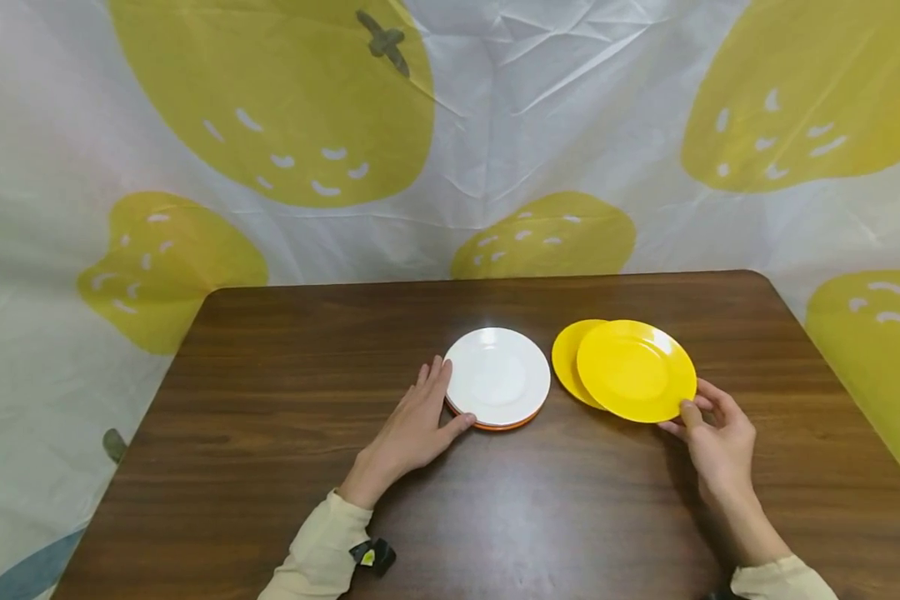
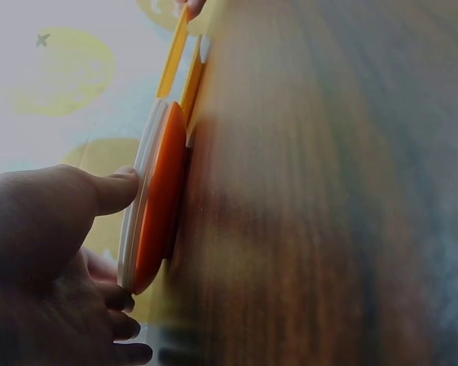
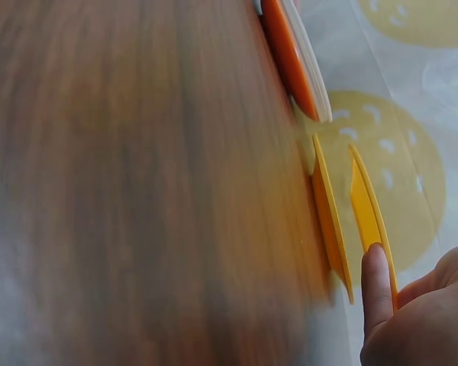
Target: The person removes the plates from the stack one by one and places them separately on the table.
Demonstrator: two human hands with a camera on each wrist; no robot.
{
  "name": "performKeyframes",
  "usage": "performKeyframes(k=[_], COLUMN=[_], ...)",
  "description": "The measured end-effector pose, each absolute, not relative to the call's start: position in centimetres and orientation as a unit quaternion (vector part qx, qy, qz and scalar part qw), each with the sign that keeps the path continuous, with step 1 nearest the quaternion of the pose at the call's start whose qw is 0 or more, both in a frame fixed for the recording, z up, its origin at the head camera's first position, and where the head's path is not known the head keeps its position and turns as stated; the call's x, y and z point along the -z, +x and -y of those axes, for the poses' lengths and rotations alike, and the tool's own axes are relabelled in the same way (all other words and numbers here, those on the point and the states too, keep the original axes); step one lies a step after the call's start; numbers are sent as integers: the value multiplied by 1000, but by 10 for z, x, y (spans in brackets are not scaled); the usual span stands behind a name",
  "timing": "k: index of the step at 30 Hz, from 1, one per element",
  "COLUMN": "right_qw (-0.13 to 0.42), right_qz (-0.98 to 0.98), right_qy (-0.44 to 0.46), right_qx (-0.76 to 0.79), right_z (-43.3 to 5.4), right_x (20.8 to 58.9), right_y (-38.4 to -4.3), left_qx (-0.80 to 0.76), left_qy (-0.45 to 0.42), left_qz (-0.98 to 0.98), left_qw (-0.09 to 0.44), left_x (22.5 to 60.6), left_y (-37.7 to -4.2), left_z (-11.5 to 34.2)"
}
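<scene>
My right hand (image 1: 723, 454) pinches the near right rim of a yellow plate (image 1: 636, 371), thumb on top and fingers underneath. The right wrist view shows this held plate (image 3: 372, 206) raised above a second yellow plate (image 3: 332, 217), which rests on the table. To the left stands a stack with a white plate (image 1: 497, 375) on top and orange (image 2: 162, 198) below. My left hand (image 1: 416, 425) lies against the stack's left side, its fingers extended along the rim and the thumb touching the near edge.
The plates stand on a brown wood-grain table (image 1: 307, 350) with rounded far corners. Behind it hangs a pale curtain (image 1: 487, 150) printed with big yellow fruit. Bare tabletop extends in front of the stack and to its left.
</scene>
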State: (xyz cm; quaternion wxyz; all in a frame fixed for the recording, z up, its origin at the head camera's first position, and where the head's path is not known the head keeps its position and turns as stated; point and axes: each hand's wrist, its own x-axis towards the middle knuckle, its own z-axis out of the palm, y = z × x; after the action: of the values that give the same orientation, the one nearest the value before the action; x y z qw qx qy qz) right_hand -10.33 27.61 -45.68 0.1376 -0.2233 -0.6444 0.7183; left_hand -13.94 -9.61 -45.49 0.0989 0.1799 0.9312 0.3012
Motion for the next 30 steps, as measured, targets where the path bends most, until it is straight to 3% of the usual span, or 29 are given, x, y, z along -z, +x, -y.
performKeyframes(k=[30], right_qw=[168], right_qz=[575], right_qy=[-285], right_qx=[-749], right_z=[-334], right_x=[462], right_y=[-101], left_qx=[-305], left_qy=[183], left_qz=[-930], left_qw=[91], left_x=[455], left_y=[-138], left_z=[97])
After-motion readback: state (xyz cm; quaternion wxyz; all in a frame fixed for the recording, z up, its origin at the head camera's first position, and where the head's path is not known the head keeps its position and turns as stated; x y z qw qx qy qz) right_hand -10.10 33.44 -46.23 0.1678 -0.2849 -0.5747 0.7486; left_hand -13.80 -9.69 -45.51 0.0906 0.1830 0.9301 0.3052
